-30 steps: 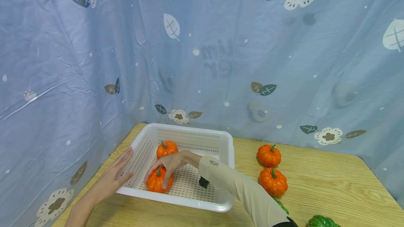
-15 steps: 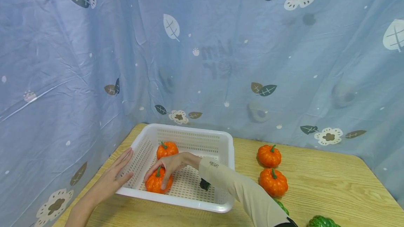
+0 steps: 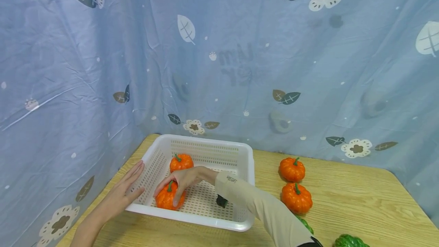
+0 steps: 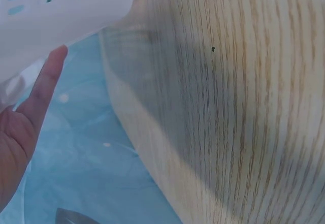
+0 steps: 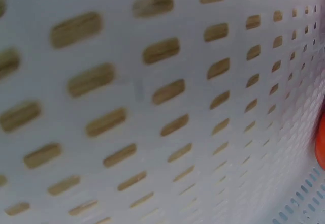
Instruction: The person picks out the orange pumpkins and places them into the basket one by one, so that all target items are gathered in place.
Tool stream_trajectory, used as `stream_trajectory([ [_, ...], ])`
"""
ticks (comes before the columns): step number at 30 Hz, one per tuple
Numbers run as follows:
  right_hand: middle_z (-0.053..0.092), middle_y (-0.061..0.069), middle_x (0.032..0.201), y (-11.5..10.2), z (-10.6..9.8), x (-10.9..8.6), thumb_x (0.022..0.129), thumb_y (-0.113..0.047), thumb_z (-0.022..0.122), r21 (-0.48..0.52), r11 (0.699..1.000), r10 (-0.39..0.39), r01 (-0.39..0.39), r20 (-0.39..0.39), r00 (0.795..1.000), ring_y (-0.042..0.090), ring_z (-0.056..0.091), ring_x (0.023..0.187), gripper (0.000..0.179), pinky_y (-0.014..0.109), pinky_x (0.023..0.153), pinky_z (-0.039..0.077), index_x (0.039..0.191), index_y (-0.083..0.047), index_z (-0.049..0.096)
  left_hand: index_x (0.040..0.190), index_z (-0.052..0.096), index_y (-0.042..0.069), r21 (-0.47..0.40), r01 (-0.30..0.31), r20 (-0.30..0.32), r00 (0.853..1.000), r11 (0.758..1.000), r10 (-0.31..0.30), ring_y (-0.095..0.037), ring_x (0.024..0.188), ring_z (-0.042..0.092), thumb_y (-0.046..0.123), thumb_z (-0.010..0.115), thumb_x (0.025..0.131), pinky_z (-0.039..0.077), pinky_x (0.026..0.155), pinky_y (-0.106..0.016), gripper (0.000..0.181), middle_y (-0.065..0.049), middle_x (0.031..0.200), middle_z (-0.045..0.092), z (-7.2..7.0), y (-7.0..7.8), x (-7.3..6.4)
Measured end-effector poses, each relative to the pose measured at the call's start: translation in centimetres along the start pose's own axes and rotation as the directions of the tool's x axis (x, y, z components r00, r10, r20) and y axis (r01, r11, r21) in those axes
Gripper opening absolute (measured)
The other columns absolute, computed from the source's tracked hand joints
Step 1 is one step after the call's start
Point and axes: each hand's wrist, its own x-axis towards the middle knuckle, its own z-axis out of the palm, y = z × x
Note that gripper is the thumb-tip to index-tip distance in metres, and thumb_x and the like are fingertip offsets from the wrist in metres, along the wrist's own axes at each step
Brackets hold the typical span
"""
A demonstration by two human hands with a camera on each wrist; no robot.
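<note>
My right hand [image 3: 183,181] reaches into a white perforated plastic basket [image 3: 205,222] and grips a small orange pumpkin [image 3: 167,199] near the front left corner, fingers and thumb round its sides below the green stem. Behind it a second orange pumpkin [image 3: 181,161] sits in the basket. In the right wrist view only the basket floor [image 5: 193,97] and a bit of orange pumpkin [image 5: 320,142] show; the hand is out of that view. My left hand [image 3: 121,193] rests its straight fingers against the outer left side of the basket, also seen in the left wrist view by its finger [image 4: 45,82].
Right of the basket, two more orange pumpkins [image 3: 292,169] stand on the wooden table [image 3: 360,197]. Green ribbed vegetables [image 3: 350,241] lie at the front edge of the view, one partly behind the sleeve [image 3: 260,205]. A blue patterned curtain [image 3: 233,68] hangs behind and to the left.
My right hand has shifted slightly left inside the basket, and the gripped pumpkin has moved with it. The left hand and the basket have stayed in place.
</note>
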Motion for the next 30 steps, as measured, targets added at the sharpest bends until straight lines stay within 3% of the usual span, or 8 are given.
stream_trajectory([
  [2,0.052,0.004,0.14,0.01,-0.01,0.15,0.077,0.022,0.065,0.002,1.0,-0.007,0.007,0.008,1.0,-0.001,0.045,0.122,0.061,0.018,0.103,0.033,0.133,0.002,0.053,0.146,0.035,0.001,-0.005,0.012,0.007,1.0,1.0,-0.012,-0.018,0.14,0.017,0.017,0.066,0.089,0.025,0.103,-0.065,0.067,-0.021,0.152,0.029,-0.07,0.03,0.04],
  [5,0.053,0.002,0.139,0.05,-0.05,0.32,0.077,0.021,0.065,-0.006,1.0,-0.008,0.008,0.009,1.0,-0.002,0.045,0.122,0.062,0.018,0.103,0.032,0.134,0.001,0.053,0.146,0.035,0.0,-0.008,0.013,0.009,1.0,1.0,-0.013,-0.034,0.139,0.023,0.017,0.066,0.088,0.026,0.096,-0.071,0.067,-0.022,0.152,0.028,-0.07,-0.01,0.06],
  [14,0.052,-0.001,0.14,-0.16,-0.1,0.54,0.077,0.02,0.066,-0.045,0.999,-0.003,0.003,0.018,1.0,-0.004,0.044,0.122,0.064,0.017,0.104,0.029,0.136,-0.001,0.052,0.146,0.036,0.0,-0.002,0.007,0.005,1.0,1.0,-0.007,-0.031,0.139,0.022,0.017,0.066,0.088,0.027,0.096,-0.07,0.067,-0.021,0.152,0.029,-0.03,0.06,0.07],
  [20,0.051,-0.001,0.142,-0.44,-0.14,0.49,0.077,0.022,0.064,-0.038,0.999,0.004,-0.002,0.046,0.999,-0.003,0.044,0.123,0.067,0.017,0.105,0.028,0.139,0.002,0.047,0.146,0.035,0.0,-0.026,0.011,0.016,1.0,1.0,-0.011,-0.015,0.139,0.015,0.017,0.065,0.089,0.025,0.096,-0.071,0.067,-0.022,0.153,0.027,-0.1,0.09,0.1],
  [22,0.05,-0.001,0.142,-0.54,-0.21,0.43,0.077,0.023,0.063,-0.033,0.999,0.006,-0.004,0.052,0.999,-0.003,0.044,0.123,0.069,0.017,0.105,0.029,0.14,0.002,0.045,0.147,0.034,0.001,-0.033,0.015,0.02,1.0,0.999,-0.014,-0.019,0.14,0.015,0.017,0.065,0.09,0.025,0.097,-0.071,0.067,-0.022,0.153,0.026,-0.15,0.13,0.11],
  [27,0.047,0.001,0.144,-0.66,-0.5,0.22,0.077,0.024,0.062,-0.029,1.0,0.012,-0.01,0.057,0.998,-0.003,0.044,0.123,0.072,0.017,0.105,0.031,0.142,0.002,0.042,0.147,0.033,0.0,-0.037,0.021,0.027,0.999,0.999,-0.02,-0.042,0.138,0.021,0.017,0.064,0.09,0.024,0.097,-0.071,0.067,-0.021,0.153,0.026,-0.26,0.29,0.19],
  [30,0.043,0.003,0.147,-0.67,-0.68,0.12,0.077,0.024,0.062,-0.031,0.999,0.011,-0.009,0.065,0.998,-0.003,0.042,0.124,0.073,0.018,0.105,0.031,0.143,0.003,0.04,0.147,0.033,0.0,-0.034,0.024,0.029,0.999,0.999,-0.023,-0.044,0.137,0.022,0.018,0.064,0.09,0.024,0.097,-0.071,0.067,-0.021,0.154,0.026,-0.27,0.33,0.2],
])
